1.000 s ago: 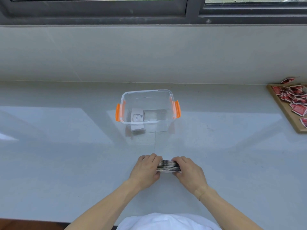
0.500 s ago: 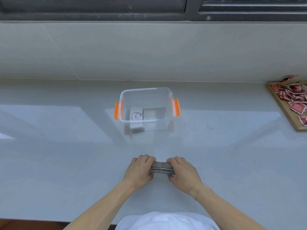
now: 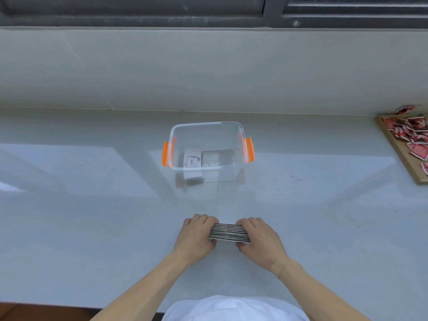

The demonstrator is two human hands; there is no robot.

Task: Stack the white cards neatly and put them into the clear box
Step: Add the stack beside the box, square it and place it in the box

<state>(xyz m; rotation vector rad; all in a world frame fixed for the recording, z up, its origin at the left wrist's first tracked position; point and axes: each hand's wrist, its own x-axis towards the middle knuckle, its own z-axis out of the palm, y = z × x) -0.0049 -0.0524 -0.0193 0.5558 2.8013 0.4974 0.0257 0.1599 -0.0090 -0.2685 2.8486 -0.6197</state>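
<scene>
A stack of white cards [image 3: 228,232] stands on its long edge on the pale counter, its striped edges facing up. My left hand [image 3: 195,235] presses its left end and my right hand [image 3: 259,239] presses its right end, so both grip the stack between them. Straight beyond it stands the clear box [image 3: 206,126] with orange handles. Inside the box lie a white card printed "love" [image 3: 192,160] and another pale stack [image 3: 216,157].
A wooden tray [image 3: 393,144] with several red packets sits at the far right edge of the counter. A tiled wall and a dark window frame rise behind the box. The counter's front edge runs just below my forearms.
The view has tilted slightly, so the box and hands sit a little lower-left in frame. My hands keep squeezing the card stack on the counter; the stack looks squarer now.
</scene>
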